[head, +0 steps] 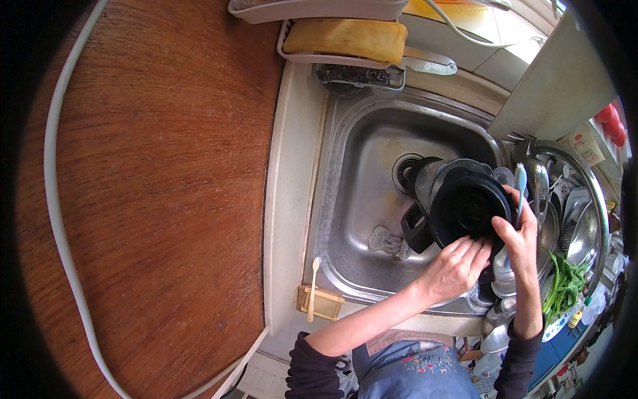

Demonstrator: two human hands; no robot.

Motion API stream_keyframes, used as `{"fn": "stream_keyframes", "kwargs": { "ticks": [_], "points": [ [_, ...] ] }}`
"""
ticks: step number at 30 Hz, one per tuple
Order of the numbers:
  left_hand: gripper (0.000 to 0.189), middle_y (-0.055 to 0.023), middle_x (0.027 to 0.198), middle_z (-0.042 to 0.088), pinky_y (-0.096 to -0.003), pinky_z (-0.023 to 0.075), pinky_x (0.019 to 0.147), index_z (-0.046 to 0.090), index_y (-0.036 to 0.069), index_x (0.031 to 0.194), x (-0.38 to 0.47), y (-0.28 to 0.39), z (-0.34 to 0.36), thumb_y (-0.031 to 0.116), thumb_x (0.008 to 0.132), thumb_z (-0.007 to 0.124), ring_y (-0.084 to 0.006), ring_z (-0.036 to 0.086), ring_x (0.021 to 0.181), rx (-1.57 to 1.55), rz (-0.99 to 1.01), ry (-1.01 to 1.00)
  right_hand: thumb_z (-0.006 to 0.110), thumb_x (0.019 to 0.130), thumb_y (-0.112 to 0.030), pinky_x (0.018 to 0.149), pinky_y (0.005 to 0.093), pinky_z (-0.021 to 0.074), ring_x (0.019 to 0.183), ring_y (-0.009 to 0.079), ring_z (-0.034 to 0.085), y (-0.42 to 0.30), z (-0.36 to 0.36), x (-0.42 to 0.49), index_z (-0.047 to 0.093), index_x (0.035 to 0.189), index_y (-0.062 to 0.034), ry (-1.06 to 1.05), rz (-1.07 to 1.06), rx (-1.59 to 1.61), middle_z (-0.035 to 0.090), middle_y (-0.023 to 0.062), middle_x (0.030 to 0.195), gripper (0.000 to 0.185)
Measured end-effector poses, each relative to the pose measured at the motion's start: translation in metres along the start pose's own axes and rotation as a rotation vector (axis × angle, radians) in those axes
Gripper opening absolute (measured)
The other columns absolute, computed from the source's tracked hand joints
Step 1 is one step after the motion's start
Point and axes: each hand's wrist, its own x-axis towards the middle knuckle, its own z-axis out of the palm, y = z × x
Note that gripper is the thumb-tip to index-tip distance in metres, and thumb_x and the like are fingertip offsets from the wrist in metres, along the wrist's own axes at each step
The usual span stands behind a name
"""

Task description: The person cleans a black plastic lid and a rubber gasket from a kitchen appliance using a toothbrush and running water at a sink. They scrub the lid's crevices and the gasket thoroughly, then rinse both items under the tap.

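Observation:
Over the right part of a stainless steel sink (369, 149), both hands are on a round black plastic vessel (468, 209) with a dark hollow inside. My right hand (518, 234) grips its right rim, thumb inside the opening. My left hand (461, 264) reaches to the near rim, its fingertips partly hidden inside. Just behind the vessel is a clear jug-like container (431, 174); a black handle (417, 227) shows at the left, and which part it belongs to is unclear. A light blue brush handle (521, 182) stands beside my right hand. Clear ribbed pieces (386, 240) lie in the basin.
Dishes and a steel strainer (580, 229) crowd a rack at the right, below the faucet (538, 174). Green leafy vegetables (565, 284) lie nearer. A wooden-handled brush (313, 294) rests across a soap dish (326, 304). A wooden board (164, 174) fills the left.

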Motion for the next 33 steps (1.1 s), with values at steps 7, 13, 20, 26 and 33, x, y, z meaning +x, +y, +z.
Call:
{"fn": "stream_keyframes", "kwargs": {
  "ticks": [7,13,20,26,33],
  "points": [
    [0.019,-0.0074,0.108,0.059,-0.0379,0.0241,0.108,0.056,0.01,0.094,0.005,-0.068,-0.046,0.02,0.08,0.05,-0.0191,0.046,0.117,0.657,0.53,-0.168,0.064,0.061,-0.013,0.079,0.0232,0.0426,0.079,0.0104,0.055,-0.031,-0.022,0.016,0.053,0.106,0.0021,-0.177,0.06,-0.229,0.059,0.0031,0.087,0.049],
    [0.029,-0.0042,0.123,0.053,-0.0392,0.0035,0.112,0.055,0.013,0.105,0.005,-0.062,-0.046,0.026,0.089,0.035,-0.0157,0.038,0.125,1.056,0.501,-0.065,0.064,0.062,-0.017,0.072,0.0223,0.0419,0.073,0.01,0.053,-0.033,-0.019,0.023,0.056,0.102,0.0023,-0.147,0.093,-0.296,0.058,0.0032,0.08,0.046],
    [0.033,-0.0153,0.1,0.058,-0.0385,0.0391,0.095,0.057,-0.005,0.099,-0.013,-0.015,-0.017,0.015,0.074,0.061,-0.0278,0.053,0.101,0.16,0.11,-0.105,0.064,0.066,-0.017,0.06,0.0212,0.0392,0.064,0.0072,0.048,-0.023,-0.007,0.025,0.058,0.101,0.0029,0.003,-0.028,-0.281,0.056,0.001,0.072,0.041],
    [0.027,-0.0142,0.093,0.057,-0.0375,0.0459,0.08,0.057,-0.003,0.097,0.006,0.006,-0.006,0.01,0.074,0.063,-0.0277,0.056,0.086,-0.243,-0.058,-0.043,0.065,0.065,-0.021,0.063,0.0236,0.0434,0.063,0.009,0.052,-0.028,-0.002,0.016,0.058,0.103,0.0002,0.005,-0.069,-0.44,0.059,0.0043,0.071,0.044],
    [0.029,-0.0103,0.091,0.054,-0.0371,0.0399,0.09,0.058,-0.001,0.089,-0.001,-0.042,-0.021,0.017,0.066,0.059,-0.0251,0.051,0.094,0.174,0.22,-0.222,0.068,0.065,-0.024,0.071,0.0248,0.0446,0.074,0.011,0.055,-0.037,-0.008,0.022,0.055,0.107,0.0005,-0.154,0.023,-0.37,0.06,0.0051,0.079,0.05]
  ]
}}
